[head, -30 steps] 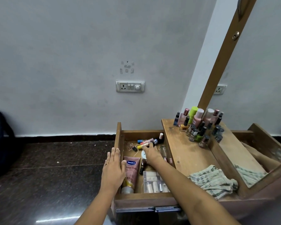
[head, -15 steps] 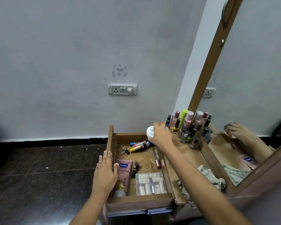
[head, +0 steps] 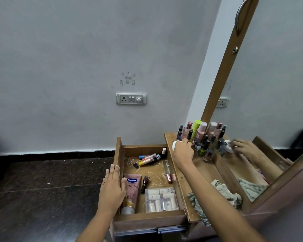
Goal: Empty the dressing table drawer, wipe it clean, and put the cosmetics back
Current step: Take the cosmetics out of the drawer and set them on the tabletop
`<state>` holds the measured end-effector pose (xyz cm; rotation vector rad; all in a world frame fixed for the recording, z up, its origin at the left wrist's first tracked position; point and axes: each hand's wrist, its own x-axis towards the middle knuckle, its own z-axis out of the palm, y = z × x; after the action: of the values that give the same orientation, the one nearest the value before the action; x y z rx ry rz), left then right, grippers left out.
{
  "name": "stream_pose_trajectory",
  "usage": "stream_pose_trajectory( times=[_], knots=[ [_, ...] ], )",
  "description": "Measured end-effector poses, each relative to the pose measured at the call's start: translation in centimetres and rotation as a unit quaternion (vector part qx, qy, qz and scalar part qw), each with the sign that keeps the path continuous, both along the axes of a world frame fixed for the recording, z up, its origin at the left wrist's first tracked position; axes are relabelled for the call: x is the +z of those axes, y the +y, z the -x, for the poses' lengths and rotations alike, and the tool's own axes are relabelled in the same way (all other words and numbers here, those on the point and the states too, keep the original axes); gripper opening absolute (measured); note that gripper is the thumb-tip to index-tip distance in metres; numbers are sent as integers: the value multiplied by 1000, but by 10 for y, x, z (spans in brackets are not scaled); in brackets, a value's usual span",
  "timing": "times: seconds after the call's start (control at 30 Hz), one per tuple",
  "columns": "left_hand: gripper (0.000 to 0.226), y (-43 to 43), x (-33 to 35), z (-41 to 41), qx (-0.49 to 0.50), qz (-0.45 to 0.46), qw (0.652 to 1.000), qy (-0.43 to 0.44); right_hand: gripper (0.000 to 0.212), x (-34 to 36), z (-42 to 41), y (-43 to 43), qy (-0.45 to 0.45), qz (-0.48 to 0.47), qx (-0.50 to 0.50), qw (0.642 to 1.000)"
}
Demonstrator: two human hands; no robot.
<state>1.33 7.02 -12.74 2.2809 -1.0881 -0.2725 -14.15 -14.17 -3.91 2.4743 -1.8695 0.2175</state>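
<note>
Fingers [head: 185, 143] of the right hand [head: 183, 152] curl round a small white jar [head: 175, 145], gripping it over the table top [head: 205, 172] just right of the drawer's [head: 147, 218] far right corner. Whether the jar rests on the wood I cannot tell. It sits close against a cluster of upright bottles [head: 198, 135] farther right of the drawer.

The left hand [head: 112, 187] lies flat on the drawer's left wall, fingers [head: 113, 172] straight and relaxed. Its thumb dips inside and touches a pink Vaseline tube [head: 131, 191] lying along that wall.

The drawer stands pulled open. In its front right corner lies a clear box [head: 162, 199] of small vials, and between tube and box is a dark little bottle [head: 144, 183]. Near its back wall several lip tubes [head: 147, 158] lie jumbled, and a glass vial [head: 166, 169] lies along its right wall. Right of the drawer's front, a checked cloth [head: 232, 196] is bunched on the table top before a mirror [head: 261, 102].
</note>
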Motion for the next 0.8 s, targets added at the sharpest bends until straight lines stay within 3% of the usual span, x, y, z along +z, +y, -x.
stream_pose_trajectory(
  times=[0.37,0.5,0.6,0.8],
  knots=[
    [61,0,2,1,1,4,1000,3,31,0,3,7,-27,35,42,998],
    [61,0,2,1,-1,4,1000,1,25,-3,-9,28,-94,25,139,985],
    [61,0,3,1,-3,4,1000,0,25,-16,-24,53,-22,-61,181,981],
    [60,1,3,2,-4,4,1000,2,42,-62,-36,71,131,-160,93,974]
  ],
)
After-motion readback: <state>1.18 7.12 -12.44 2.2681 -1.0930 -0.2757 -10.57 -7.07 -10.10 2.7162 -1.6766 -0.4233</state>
